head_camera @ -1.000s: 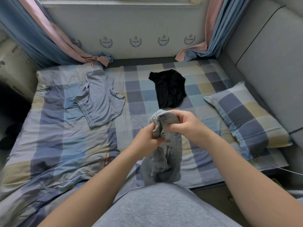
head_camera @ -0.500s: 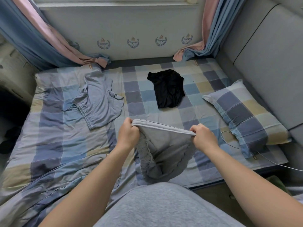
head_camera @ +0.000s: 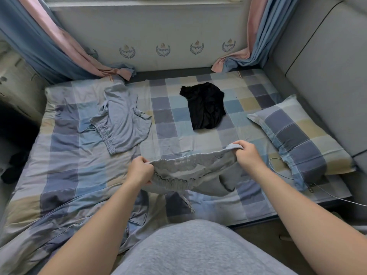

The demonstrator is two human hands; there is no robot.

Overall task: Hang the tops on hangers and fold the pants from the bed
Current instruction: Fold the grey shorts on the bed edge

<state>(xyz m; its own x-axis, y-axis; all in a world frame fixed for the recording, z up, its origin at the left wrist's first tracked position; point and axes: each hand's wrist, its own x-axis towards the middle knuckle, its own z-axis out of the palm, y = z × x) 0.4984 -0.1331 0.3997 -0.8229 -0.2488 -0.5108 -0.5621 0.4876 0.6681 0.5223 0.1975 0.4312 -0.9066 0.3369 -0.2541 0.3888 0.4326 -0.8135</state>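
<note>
Holding gray pants (head_camera: 190, 173) up just above the near part of the bed (head_camera: 174, 135), stretching the elastic waistband wide between both hands. Gripping one end with the left hand (head_camera: 140, 170), with fingers (head_camera: 145, 162) curled tight around the bunched elastic. Pinching the other end with the right hand (head_camera: 248, 155), with those fingers (head_camera: 240, 145) clenched over the edge, a bit higher and farther back than the left. Letting the rest of the fabric sag onto the checked sheet, with a drawstring (head_camera: 187, 203) dangling below the middle of the waistband.

Farther out, seeing a blue-gray garment (head_camera: 123, 124) lying crumpled on the left half of the bed, well apart from the pants, showing a gathered elastic edge along its near side. Also spotting a black garment (head_camera: 206, 106) lying in a loose heap toward the back middle, touching no other clothing. Honestly not being able to tell whether that one's a top or pants.

Noticing a checked pillow (head_camera: 297, 139) sitting at the right side against a gray padded panel (head_camera: 327, 76), with a thin white cable (head_camera: 270, 160) looping just beside it. Catching blue and pink curtains (head_camera: 45, 48) hanging in both back corners and spilling onto the bed's far edge, with a pale wall (head_camera: 178, 26) carrying a row of small emblems between them. Down at the bottom, looking over a gray top (head_camera: 198, 249) on the person's own body.
</note>
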